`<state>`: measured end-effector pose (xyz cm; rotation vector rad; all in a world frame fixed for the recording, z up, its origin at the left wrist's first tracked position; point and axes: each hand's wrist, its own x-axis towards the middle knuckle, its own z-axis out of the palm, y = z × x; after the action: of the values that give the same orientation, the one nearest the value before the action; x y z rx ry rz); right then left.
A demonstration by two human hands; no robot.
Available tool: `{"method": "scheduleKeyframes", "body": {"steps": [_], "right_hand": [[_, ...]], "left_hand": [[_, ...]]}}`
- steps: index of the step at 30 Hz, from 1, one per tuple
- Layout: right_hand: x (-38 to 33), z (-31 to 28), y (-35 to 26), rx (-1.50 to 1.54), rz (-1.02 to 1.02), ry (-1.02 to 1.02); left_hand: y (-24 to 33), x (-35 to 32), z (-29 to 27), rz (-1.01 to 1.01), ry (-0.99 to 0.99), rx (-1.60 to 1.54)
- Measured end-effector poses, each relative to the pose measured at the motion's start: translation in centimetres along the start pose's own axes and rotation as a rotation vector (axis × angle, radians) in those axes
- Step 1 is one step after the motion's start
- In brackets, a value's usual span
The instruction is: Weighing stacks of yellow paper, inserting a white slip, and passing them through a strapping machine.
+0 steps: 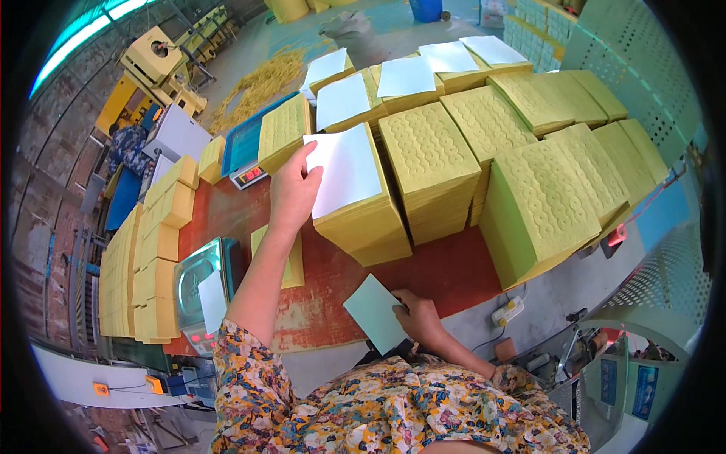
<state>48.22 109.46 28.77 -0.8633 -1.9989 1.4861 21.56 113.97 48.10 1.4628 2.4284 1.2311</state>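
My left hand (295,189) rests at the left edge of a white paper sheet (346,170), thumb and index finger apart. That sheet lies on top of a tall stack of yellow paper (363,231). Lower and nearer my body, my right hand (418,314) grips a pale rectangular sheet of paper (376,314) by its right edge, tilted above the table's front edge. Beside the left stack stands another yellow stack (431,151) with rows of curved embossed marks on top. Further back, more stacks carry white sheets (407,77).
Red worn table (325,310) bears everything. At left are a scale (203,284) with a white sheet on its pan and rows of yellow paper bundles (155,284). A second scale (248,175) and blue tray (246,144) sit further back. Perforated green panels (635,68) border the right.
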Motion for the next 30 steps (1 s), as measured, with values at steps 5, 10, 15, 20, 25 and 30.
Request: {"method": "scheduleKeyframes", "body": {"steps": [5,10,15,20,25,30], "right_hand": [[-0.1,0.1,0.5,0.001,0.000,-0.010],[-0.4,-1.4,0.4,0.060,0.053,-0.048],[1.2,-4.4,0.8,0.174,0.140,-0.083],[5.3,-3.9,2.7,0.317,-0.087,0.152],[6.0,-1.4,3.5,0.121,-0.046,0.238],[1.5,-1.0,1.6,0.145,-0.023,0.174]], "left_hand": [[0.3,-0.5,0.0,0.020,0.023,0.194],[3.2,-0.7,-0.8,0.081,0.108,0.550],[2.6,3.1,-1.4,0.563,0.246,0.456],[1.0,3.9,3.3,0.503,-0.157,0.317],[0.8,2.4,3.9,0.422,-0.255,0.260],[0.2,-1.3,1.7,0.442,-0.359,0.181]]}}
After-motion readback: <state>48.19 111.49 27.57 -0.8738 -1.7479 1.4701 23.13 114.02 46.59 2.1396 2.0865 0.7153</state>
